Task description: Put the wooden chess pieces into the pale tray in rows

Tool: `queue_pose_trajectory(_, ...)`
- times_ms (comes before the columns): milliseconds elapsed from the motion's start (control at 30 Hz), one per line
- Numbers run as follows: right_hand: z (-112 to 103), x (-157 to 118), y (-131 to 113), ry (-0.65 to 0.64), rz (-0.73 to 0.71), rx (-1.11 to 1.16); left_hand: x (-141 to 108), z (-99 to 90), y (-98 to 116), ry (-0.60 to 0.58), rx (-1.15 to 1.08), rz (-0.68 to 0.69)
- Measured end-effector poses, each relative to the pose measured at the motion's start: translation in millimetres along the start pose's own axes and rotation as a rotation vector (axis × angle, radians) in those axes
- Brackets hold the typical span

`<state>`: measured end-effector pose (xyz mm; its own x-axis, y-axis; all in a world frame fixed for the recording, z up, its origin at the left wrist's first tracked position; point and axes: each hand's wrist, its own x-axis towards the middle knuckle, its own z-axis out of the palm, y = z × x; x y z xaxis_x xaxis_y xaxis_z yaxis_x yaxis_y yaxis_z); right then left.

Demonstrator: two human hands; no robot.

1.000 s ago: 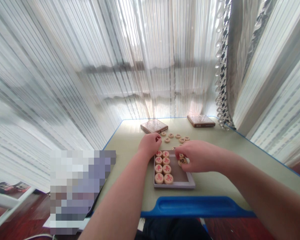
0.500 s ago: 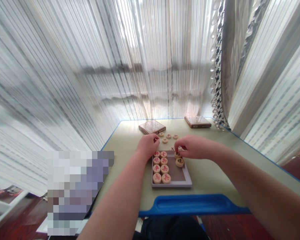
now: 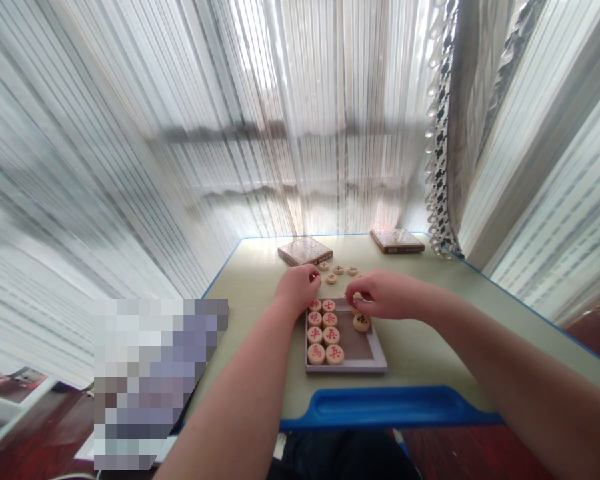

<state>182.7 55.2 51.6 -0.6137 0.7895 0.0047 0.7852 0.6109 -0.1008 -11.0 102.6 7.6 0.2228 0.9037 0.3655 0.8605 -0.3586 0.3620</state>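
A shallow tray (image 3: pixel 378 353) stands on the table, with two columns of red-marked round pieces (image 3: pixel 331 335) along its left side. A black-marked piece (image 3: pixel 361 323) lies near its right edge. Over the tray's back right corner my right hand (image 3: pixel 367 293) has its thumb and fingers curled at a piece mostly hidden under them. My left hand (image 3: pixel 303 287) is closed just beyond the tray's back left corner; what its fingers hold, if anything, is hidden. Several loose pieces (image 3: pixel 339 270) lie behind the tray, between the hands.
Two flat boxes lie at the back of the table, one at left (image 3: pixel 305 251) and one at right (image 3: pixel 397 241). A blue trough (image 3: pixel 380 407) runs along the front edge (image 3: pixel 293 424). Sheer curtains (image 3: pixel 300 160) hang behind.
My right hand has shifted slightly left over the tray's back right corner, covering more of the piece there. My left hand has barely moved.
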Motion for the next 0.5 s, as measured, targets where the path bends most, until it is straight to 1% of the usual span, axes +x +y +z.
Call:
queue_pose_trajectory(200, 1.1, 0.3, 2.7, 0.022, -0.032, 0.018, 0.0, -0.7, -0.2, -0.004, 0.010, -0.004)
queue_pose_trajectory(300, -0.2, 0.1, 1.8, 0.063, -0.024, 0.012, -0.2, -0.2, -1.1, -0.006, -0.002, -0.003)
queue_pose_trajectory(400, -1.4, 1.8, 2.6, 0.151, 0.033, -0.009, -0.6, 0.1, -1.5, 0.001, -0.013, -0.002)
queue_pose_trajectory(500, -0.7, 6.0, 8.5, 0.244, 0.156, -0.054, -0.8, -0.8, -1.1, 0.013, -0.020, -0.008)
